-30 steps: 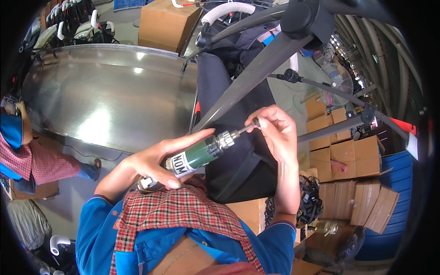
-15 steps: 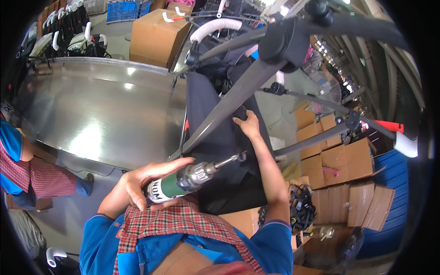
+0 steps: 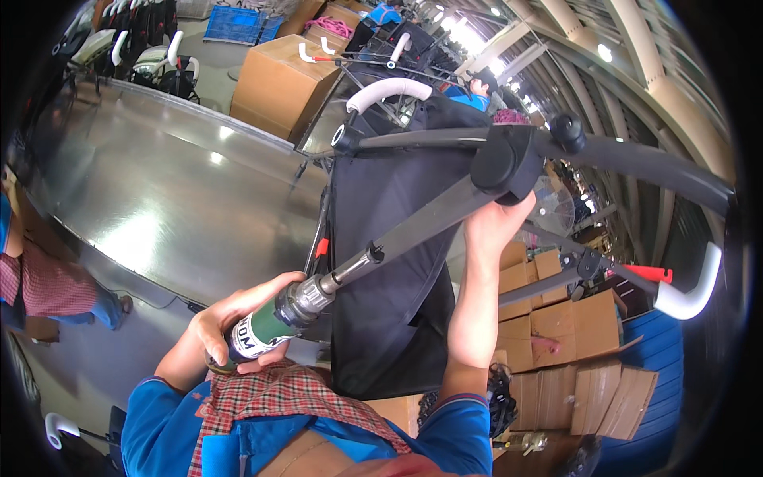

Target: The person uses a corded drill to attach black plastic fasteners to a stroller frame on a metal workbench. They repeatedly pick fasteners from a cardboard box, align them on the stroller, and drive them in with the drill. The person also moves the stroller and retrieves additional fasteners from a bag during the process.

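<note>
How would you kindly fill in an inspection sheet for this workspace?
Surface: metal table, shiny, left of the black fabric.
Job's things: driver with its bit overlapping the gray tube in view; contact unclear.
Clutter: cartons at right, some open.
Hands: left hand grips the driver; right hand is at the black joint, fingers partly hidden.
Cables: thin dark cable on the floor at left.
Surroundings: co-worker at left; fan beyond the right hand.

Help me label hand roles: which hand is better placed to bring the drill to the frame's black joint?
Probably the left hand: it grips the green drill, whose bit points roughly toward the black joint. The right hand is at that joint, seemingly better for steadying it.
</note>
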